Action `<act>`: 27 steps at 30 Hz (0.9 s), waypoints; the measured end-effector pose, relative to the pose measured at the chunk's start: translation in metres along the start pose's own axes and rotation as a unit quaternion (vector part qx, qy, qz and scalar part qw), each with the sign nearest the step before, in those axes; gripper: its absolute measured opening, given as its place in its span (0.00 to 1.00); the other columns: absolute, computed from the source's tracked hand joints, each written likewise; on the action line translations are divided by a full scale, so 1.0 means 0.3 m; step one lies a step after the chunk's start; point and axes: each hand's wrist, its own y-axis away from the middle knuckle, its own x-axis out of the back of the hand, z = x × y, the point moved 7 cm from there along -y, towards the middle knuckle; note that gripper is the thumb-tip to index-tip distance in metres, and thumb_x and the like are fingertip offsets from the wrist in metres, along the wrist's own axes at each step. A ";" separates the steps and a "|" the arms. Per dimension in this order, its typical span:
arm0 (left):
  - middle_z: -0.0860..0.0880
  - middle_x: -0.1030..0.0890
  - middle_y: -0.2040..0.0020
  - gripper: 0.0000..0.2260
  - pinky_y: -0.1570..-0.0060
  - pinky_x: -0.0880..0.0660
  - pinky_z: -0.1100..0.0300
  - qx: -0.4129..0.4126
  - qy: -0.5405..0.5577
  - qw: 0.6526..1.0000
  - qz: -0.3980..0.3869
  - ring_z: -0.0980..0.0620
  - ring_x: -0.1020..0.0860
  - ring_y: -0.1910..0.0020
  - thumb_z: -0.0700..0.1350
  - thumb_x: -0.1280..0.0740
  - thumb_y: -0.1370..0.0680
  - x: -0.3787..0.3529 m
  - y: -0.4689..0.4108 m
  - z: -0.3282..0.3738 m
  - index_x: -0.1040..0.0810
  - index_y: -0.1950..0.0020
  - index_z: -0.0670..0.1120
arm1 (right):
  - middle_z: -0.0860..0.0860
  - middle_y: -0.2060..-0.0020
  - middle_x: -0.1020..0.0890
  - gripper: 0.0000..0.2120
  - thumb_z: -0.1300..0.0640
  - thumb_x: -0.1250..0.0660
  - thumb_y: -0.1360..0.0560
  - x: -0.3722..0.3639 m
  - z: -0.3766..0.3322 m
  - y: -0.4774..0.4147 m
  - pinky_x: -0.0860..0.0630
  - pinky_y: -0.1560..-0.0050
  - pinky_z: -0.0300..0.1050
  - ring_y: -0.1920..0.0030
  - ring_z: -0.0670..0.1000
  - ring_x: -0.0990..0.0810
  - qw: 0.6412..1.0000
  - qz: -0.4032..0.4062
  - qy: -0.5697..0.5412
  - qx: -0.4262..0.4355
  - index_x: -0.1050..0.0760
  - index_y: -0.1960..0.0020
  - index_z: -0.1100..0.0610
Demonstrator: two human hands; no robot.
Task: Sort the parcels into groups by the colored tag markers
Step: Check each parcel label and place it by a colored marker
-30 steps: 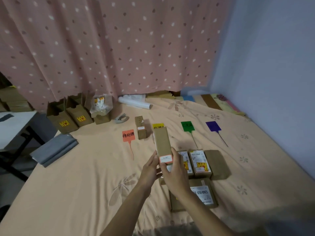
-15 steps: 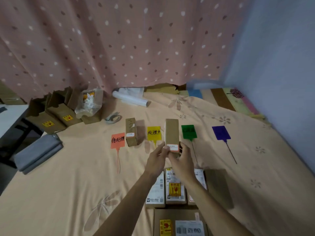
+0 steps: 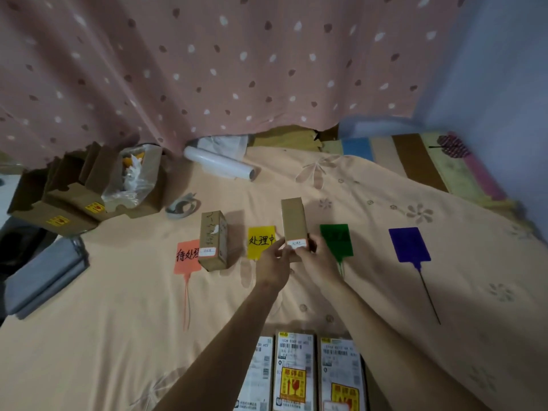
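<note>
Forward went the cardboard parcel point(image 3: 293, 222), left grip point(image 3: 274, 264) and right grip point(image 3: 319, 259) pinching its labelled end. Probably light and stiff; yellow tag point(image 3: 261, 241) just left.

The peach floral bed point(image 3: 385, 232) carries an orange tag point(image 3: 185, 256), a yellow tag point(image 3: 261, 241), a green tag point(image 3: 338, 240) and a purple tag point(image 3: 409, 244) in a row. A brown parcel point(image 3: 213, 240) overlaps the orange tag. Three labelled parcels point(image 3: 293, 372) lie nearest, with open cartons point(image 3: 74, 197) and a film roll point(image 3: 219, 166) behind.

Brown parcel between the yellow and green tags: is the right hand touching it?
Touching. Head view: the right hand pinches the brown parcel's labelled near end.
</note>
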 end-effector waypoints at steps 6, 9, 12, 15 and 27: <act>0.51 0.16 0.54 0.17 0.63 0.27 0.72 0.023 -0.072 0.997 -0.008 0.50 0.16 0.53 0.47 0.38 0.16 -0.029 -0.077 -0.032 0.24 0.26 0.49 | 0.52 0.42 0.18 0.19 0.57 0.34 0.21 -0.062 0.065 -0.100 0.26 0.55 0.42 0.47 0.52 0.19 0.998 -0.024 0.024 -0.044 0.28 0.31 0.55; 0.44 0.13 0.45 0.19 0.44 0.24 0.55 0.037 -0.079 0.996 -0.015 0.42 0.17 0.41 0.50 0.39 0.15 -0.044 -0.094 -0.038 0.26 0.25 0.51 | 0.55 0.37 0.18 0.20 0.56 0.36 0.20 -0.068 0.072 -0.104 0.25 0.45 0.46 0.40 0.58 0.19 0.998 -0.011 0.040 -0.046 0.29 0.29 0.57; 0.44 0.14 0.41 0.20 0.42 0.26 0.57 0.046 -0.072 0.996 -0.023 0.43 0.19 0.38 0.52 0.39 0.16 -0.041 -0.083 -0.033 0.28 0.24 0.50 | 0.57 0.38 0.17 0.19 0.53 0.36 0.20 -0.068 0.068 -0.087 0.24 0.43 0.49 0.40 0.59 0.19 0.997 -0.003 0.045 -0.064 0.29 0.31 0.58; 0.45 0.16 0.37 0.21 0.45 0.30 0.61 0.036 -0.078 0.996 -0.018 0.44 0.20 0.35 0.52 0.38 0.16 -0.009 -0.045 -0.029 0.28 0.24 0.48 | 0.60 0.37 0.18 0.22 0.49 0.36 0.20 -0.059 0.066 -0.043 0.26 0.48 0.48 0.40 0.61 0.19 0.996 0.009 0.059 -0.070 0.30 0.31 0.61; 0.33 0.19 0.35 0.15 0.34 0.24 0.41 0.000 -0.046 0.997 -0.056 0.34 0.20 0.36 0.44 0.35 0.16 0.283 0.279 -0.072 0.21 0.32 0.39 | 0.60 0.33 0.22 0.28 0.45 0.40 0.18 -0.049 -0.008 0.363 0.28 0.45 0.48 0.35 0.61 0.22 0.992 0.019 0.121 -0.042 0.35 0.25 0.61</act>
